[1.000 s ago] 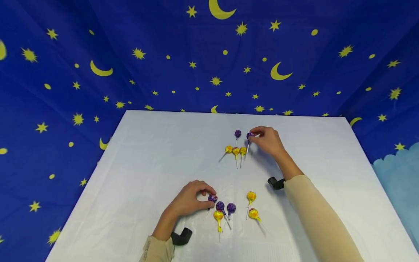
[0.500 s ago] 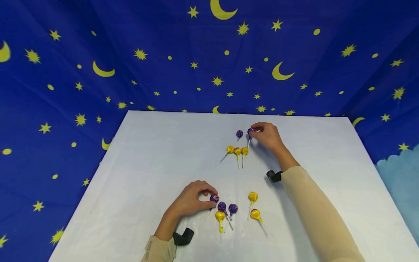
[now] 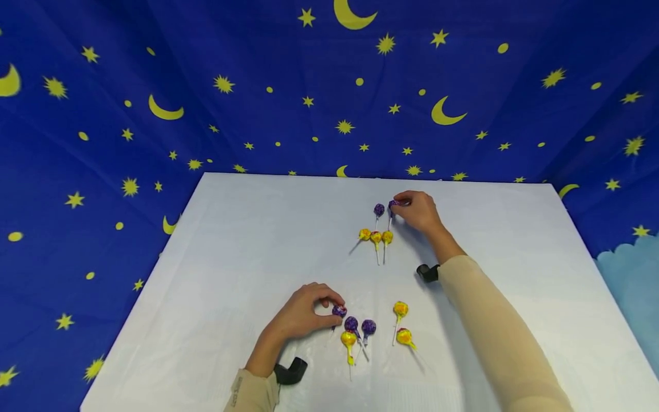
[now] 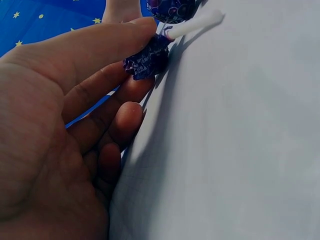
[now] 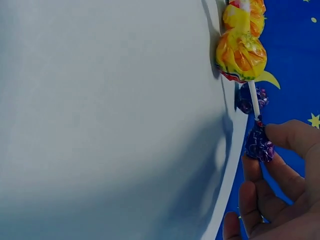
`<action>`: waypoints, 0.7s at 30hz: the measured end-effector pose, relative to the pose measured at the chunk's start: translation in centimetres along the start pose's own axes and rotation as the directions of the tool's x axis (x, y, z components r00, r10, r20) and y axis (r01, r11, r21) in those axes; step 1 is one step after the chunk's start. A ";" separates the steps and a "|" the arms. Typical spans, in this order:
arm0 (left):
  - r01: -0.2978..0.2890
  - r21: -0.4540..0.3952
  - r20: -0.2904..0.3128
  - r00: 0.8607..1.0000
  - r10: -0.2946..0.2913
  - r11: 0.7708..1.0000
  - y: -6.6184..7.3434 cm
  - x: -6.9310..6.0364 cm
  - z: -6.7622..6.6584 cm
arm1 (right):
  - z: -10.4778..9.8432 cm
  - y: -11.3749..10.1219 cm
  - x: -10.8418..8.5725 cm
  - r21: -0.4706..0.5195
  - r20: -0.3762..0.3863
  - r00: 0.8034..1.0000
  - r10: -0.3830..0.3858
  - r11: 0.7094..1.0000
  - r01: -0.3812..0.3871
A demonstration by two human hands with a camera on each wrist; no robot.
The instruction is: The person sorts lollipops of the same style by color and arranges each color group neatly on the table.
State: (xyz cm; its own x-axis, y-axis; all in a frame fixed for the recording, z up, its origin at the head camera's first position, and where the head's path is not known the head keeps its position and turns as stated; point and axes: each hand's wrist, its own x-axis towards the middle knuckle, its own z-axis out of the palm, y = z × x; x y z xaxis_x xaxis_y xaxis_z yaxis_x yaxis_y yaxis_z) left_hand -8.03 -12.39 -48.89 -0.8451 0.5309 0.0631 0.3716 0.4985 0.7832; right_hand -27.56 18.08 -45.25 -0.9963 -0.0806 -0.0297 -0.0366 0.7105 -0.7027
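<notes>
Thumb and fingers of my right hand (image 3: 419, 212) pinch the wrapped head of a purple lollipop (image 5: 259, 145), its white stick pointing back toward me. Just left of it lies another purple lollipop (image 3: 379, 209). A row of three yellow lollipops (image 3: 376, 237) sits in front of these. Nearer to me, my left hand (image 3: 306, 312) holds a purple lollipop (image 4: 147, 61) between thumb and fingertips, low at the table. Right beside that hand are two more purple lollipops (image 3: 368, 327) and a yellow lollipop (image 3: 348, 339), with sticks crossing.
Two more yellow lollipops, an upper one (image 3: 400, 309) and a lower one (image 3: 404, 336), lie right of the near group. The white table (image 3: 247, 229) ends at a blue curtain (image 3: 288, 63) with stars and moons. Black wrist mounts (image 3: 291, 371) jut from both sleeves.
My right hand has moved the purple lollipop slightly farther back, closer to level with its purple neighbour. The left hand keeps its pinch almost unmoved. The head view has shifted a little.
</notes>
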 end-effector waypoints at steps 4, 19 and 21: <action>0.006 0.001 0.001 1.000 -0.006 1.000 0.1 -0.1 -0.3 | 0.5 0.1 0.2 -0.004 0.018 1.000 -0.002 1.000 0.002; 0.006 0.008 -0.002 1.000 -0.006 1.000 -0.1 0.0 -0.1 | 1.2 0.4 -0.3 -0.036 0.028 0.999 -0.022 0.999 0.023; 0.011 0.012 -0.001 1.000 -0.011 1.000 -0.1 -0.1 -0.1 | 1.2 0.4 -0.3 -0.030 0.031 0.999 -0.021 0.999 0.021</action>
State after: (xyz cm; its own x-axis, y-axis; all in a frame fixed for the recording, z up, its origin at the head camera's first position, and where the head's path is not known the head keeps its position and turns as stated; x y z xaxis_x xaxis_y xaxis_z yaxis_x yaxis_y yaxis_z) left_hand -8.02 -12.51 -48.89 -0.8494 0.5248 0.0553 0.3670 0.5121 0.7766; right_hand -27.19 17.55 -46.33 -0.9924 -0.1172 -0.0376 -0.0603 0.7291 -0.6817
